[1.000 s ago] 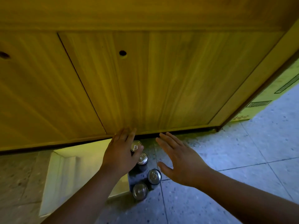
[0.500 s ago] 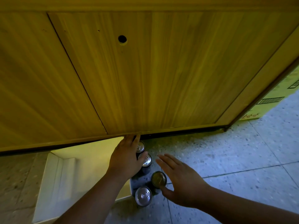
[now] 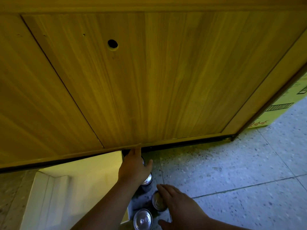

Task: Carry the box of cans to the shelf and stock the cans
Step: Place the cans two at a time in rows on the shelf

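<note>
Head view: rigid, smooth silver-topped metal cans point(image 3: 143, 219) suit side grasps; left grip point(image 3: 133, 168) covers one, closure unclear; right grip point(image 3: 180, 205) open.

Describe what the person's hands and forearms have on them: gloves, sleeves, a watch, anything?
Nothing is worn. The left hand and right hand are bare, no gloves, no rings visible. Both forearms are bare as far as the frame shows; no sleeve cuff, watch or band appears on either wrist.

Both hands point(image 3: 134, 166) point(image 3: 179, 203) outstretched, fingers spread
</note>
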`<control>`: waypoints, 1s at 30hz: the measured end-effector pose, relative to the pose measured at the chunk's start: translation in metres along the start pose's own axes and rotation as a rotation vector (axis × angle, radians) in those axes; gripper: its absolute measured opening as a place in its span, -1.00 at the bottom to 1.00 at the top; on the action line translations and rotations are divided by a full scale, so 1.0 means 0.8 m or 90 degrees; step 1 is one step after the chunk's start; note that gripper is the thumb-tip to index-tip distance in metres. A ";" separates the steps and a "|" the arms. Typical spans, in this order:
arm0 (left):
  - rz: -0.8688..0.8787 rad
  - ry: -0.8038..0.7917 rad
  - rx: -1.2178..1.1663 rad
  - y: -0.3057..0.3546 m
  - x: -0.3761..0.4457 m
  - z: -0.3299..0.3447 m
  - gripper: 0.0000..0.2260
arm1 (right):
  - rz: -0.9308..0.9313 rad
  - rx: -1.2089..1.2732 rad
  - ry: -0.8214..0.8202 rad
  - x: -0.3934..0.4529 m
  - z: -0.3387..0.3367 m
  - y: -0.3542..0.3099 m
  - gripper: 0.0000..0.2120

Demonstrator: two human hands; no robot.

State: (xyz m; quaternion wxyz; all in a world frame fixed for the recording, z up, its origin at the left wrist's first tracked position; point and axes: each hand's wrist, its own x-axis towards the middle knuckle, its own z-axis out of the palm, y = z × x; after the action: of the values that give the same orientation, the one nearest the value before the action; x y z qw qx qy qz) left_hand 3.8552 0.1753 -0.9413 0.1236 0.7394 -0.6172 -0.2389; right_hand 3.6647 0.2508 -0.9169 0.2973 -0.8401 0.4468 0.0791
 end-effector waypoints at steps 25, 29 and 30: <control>0.063 -0.026 -0.091 -0.012 -0.002 -0.027 -0.49 | 0.140 0.271 0.146 0.013 0.027 0.010 -0.55; 0.105 -0.015 -0.096 -0.005 -0.008 -0.050 -0.42 | 0.153 0.326 0.210 0.004 0.007 0.006 -0.59; 0.102 -0.009 -0.112 -0.003 -0.010 -0.056 -0.40 | 0.159 0.344 0.215 0.003 -0.001 0.005 -0.59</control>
State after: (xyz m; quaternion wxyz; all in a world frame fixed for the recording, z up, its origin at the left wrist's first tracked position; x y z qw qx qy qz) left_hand 3.8791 0.1786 -0.9022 0.2024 0.6726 -0.6515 -0.2867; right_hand 3.6627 0.2470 -0.9194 0.4187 -0.6713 0.5937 -0.1468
